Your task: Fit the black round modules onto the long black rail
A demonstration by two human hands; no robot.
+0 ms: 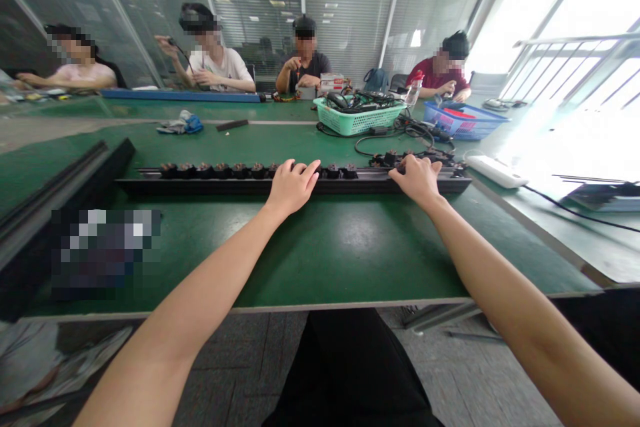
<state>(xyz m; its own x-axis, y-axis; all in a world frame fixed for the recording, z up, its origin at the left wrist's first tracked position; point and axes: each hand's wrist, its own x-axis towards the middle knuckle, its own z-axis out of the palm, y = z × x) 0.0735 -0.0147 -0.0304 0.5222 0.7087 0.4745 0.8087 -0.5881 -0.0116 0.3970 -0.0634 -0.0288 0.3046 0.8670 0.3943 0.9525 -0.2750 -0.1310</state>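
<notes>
A long black rail lies crosswise on the green table, with a row of black plug-like pieces with copper-coloured tops along it. My left hand is over the row, right of its middle, fingers closed round one of these pieces, which they mostly hide. Farther right, my right hand bends its fingers down at the rail around a small dark part, largely covered. Loose black pieces are heaped just behind the rail there. Two more pieces sit between my hands.
Dark rails lie slantwise at left, near a blurred-out object. Behind are a green basket of cables, a blue basket and a cloth glove. A white power strip lies right. Several people sit across the table.
</notes>
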